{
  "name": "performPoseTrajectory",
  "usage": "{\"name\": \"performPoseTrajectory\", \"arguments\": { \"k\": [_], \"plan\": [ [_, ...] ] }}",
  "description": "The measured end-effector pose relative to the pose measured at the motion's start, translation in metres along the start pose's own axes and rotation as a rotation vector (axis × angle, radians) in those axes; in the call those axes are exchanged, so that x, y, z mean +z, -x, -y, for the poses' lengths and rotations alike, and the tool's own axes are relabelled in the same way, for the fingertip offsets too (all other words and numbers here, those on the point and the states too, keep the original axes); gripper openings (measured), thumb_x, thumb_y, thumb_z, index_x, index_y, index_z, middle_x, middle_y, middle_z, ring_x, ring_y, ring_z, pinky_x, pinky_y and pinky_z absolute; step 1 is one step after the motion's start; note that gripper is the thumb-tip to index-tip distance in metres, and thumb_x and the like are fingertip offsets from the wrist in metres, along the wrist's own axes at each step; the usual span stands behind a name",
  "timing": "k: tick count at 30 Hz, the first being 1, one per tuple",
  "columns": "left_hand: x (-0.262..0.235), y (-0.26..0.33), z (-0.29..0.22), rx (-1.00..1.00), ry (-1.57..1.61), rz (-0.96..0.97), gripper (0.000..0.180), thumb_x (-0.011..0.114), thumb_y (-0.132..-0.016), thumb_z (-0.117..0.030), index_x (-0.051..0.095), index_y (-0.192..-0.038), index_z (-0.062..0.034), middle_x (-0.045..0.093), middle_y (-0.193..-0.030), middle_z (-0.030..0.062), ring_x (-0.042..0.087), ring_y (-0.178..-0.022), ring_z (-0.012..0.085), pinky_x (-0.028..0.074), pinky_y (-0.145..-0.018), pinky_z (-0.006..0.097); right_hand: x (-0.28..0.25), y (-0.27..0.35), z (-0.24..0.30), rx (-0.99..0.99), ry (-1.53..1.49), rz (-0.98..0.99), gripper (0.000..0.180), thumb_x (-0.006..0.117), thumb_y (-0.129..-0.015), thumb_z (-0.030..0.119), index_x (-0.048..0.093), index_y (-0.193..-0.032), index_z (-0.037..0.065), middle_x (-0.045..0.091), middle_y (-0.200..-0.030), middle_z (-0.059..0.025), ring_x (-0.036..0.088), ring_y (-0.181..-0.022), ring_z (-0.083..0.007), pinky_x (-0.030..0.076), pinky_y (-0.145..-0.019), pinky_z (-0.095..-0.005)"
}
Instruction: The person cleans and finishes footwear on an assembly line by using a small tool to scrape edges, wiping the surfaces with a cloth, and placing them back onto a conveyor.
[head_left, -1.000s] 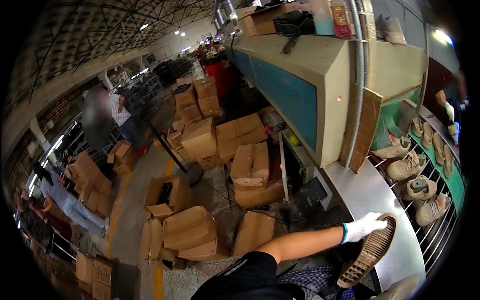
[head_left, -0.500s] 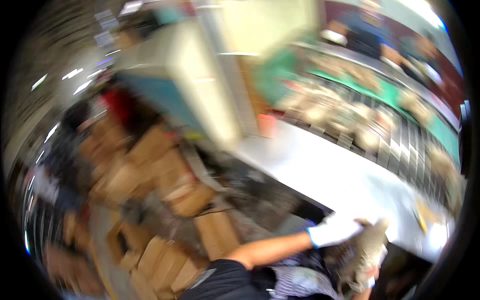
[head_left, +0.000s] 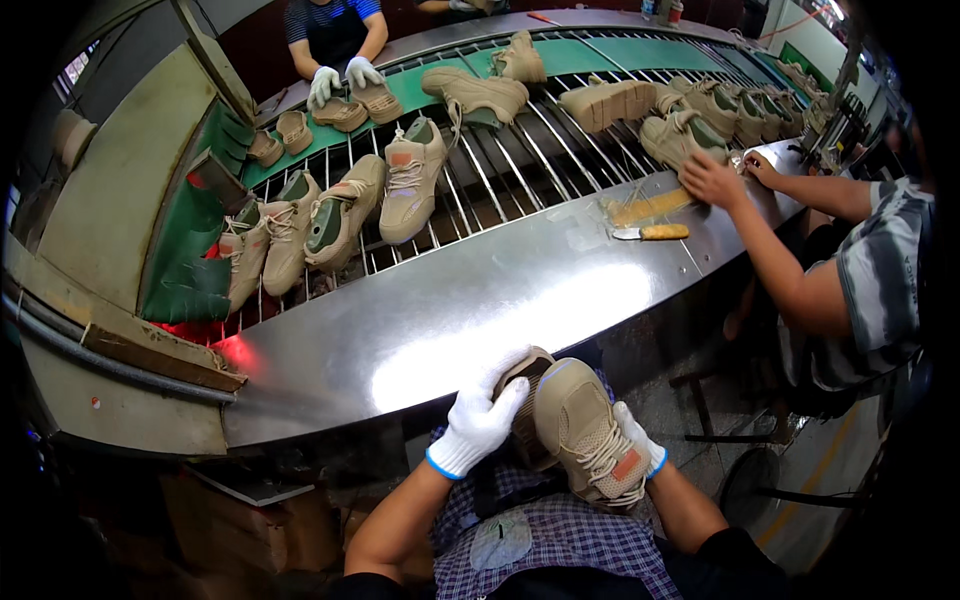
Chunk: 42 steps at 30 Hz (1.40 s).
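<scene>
At my lap, in front of the metal table's edge, my gloved left hand [head_left: 478, 425] is closed on a brown shoe sole [head_left: 524, 440], its dark ridged side partly showing. Beside it, my gloved right hand [head_left: 640, 440] grips a beige laced shoe [head_left: 578, 415] from its right side. The shoe's toe points up and away from me, laces toward me. Sole and shoe lie close together and overlap in view; I cannot tell if they touch. The shoe hides most of my right fingers.
A metal ledge [head_left: 480, 300] fronts a rod conveyor with several beige shoes [head_left: 412, 185]. A wood-handled knife [head_left: 660, 232] lies on the ledge. At right, a co-worker's bare hand [head_left: 712, 180] is near a shoe; across, gloved hands [head_left: 345, 82] touch soles. A stool [head_left: 705, 400] stands right.
My view has swung right to face the conveyor; boxes at left have left the view. A shoe, blurred before, shows clearly in my right hand, with a sole in my left.
</scene>
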<state>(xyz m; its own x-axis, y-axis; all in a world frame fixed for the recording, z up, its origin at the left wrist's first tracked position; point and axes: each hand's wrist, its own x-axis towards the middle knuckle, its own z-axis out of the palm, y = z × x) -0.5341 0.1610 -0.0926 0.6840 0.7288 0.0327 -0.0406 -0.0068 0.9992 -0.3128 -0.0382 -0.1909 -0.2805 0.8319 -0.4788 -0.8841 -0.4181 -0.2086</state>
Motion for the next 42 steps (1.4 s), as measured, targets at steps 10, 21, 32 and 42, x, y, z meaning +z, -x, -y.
{"name": "performPoseTrajectory", "arguments": {
  "k": [10,21,32,42],
  "plan": [
    [-0.022,0.033,-0.014,0.051,-0.105,0.031,0.108,0.102,-0.074,-0.026,0.043,-0.16,0.0014,0.053,-0.156,0.0181,0.053,-0.145,0.0291,0.043,-0.123,0.044,0.003,-0.038,-0.012,0.04,0.11,0.15,0.082,0.064,-0.105,0.056,0.048,-0.152,-0.01,0.063,-0.145,-0.026,0.07,-0.126,-0.034,0.063,-0.105,-0.0486],
    [-0.027,0.047,-0.013,0.12,-0.225,0.007,0.104,0.099,-0.079,-0.022,0.039,-0.161,0.0014,0.049,-0.159,0.0205,0.05,-0.148,0.0313,0.043,-0.123,0.045,0.009,-0.04,-0.015,0.049,0.356,0.11,0.075,0.057,-0.11,0.053,0.05,-0.15,-0.009,0.068,-0.138,-0.0231,0.074,-0.118,-0.0291,0.066,-0.098,-0.0429],
    [-0.036,0.052,-0.021,0.073,-0.225,0.02,0.101,0.097,-0.08,-0.021,0.041,-0.161,0.0018,0.047,-0.162,0.0209,0.049,-0.148,0.0312,0.044,-0.123,0.044,0.026,-0.038,-0.019,-0.022,0.58,0.06,0.071,0.045,-0.115,0.052,0.056,-0.144,-0.012,0.074,-0.126,-0.0192,0.075,-0.111,-0.0225,0.064,-0.094,-0.0353],
    [-0.042,0.054,-0.023,0.016,-0.052,0.029,0.093,0.093,-0.084,-0.011,0.042,-0.16,0.0028,0.047,-0.162,0.0202,0.049,-0.149,0.0295,0.042,-0.124,0.044,0.053,-0.032,-0.015,-0.087,0.678,0.03,0.07,0.045,-0.115,0.052,0.058,-0.142,-0.012,0.074,-0.129,-0.0183,0.073,-0.112,-0.021,0.062,-0.096,-0.0347]
  ]
}}
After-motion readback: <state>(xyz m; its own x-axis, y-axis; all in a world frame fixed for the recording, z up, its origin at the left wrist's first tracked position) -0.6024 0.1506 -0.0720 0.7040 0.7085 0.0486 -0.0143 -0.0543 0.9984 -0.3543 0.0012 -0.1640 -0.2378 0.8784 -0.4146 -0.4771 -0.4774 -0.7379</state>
